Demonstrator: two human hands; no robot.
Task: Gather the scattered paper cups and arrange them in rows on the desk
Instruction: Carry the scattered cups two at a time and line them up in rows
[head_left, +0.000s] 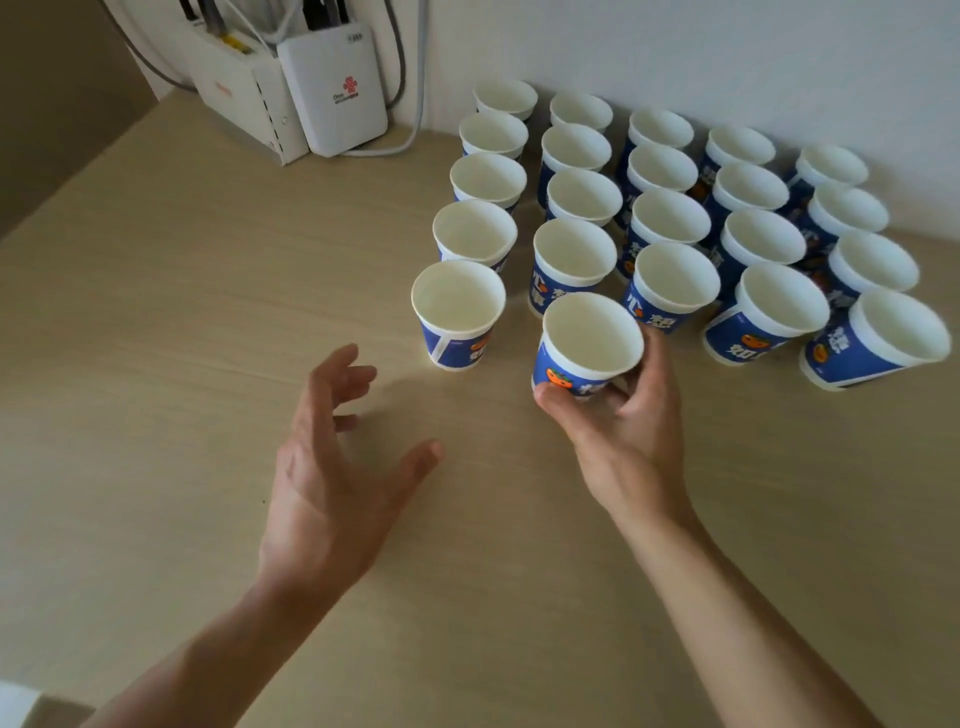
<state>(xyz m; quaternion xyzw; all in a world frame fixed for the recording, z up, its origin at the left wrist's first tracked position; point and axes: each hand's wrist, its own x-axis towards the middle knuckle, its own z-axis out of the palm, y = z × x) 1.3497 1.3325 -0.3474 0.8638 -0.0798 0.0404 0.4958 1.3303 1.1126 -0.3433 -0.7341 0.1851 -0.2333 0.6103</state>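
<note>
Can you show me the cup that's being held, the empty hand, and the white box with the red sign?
held cup (589, 340): head view, inside its open mouth.
left hand (327, 493): head view, back of the hand.
white box (332, 91): head view, middle of its front face.

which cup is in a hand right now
The cup at the near end of the second column from the left, gripped low by the right hand; every other cup stands on the desk untouched.

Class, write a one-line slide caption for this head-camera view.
Right hand holds a blue paper cup beside the rows of cups on a desk; left hand hovers open.
</note>
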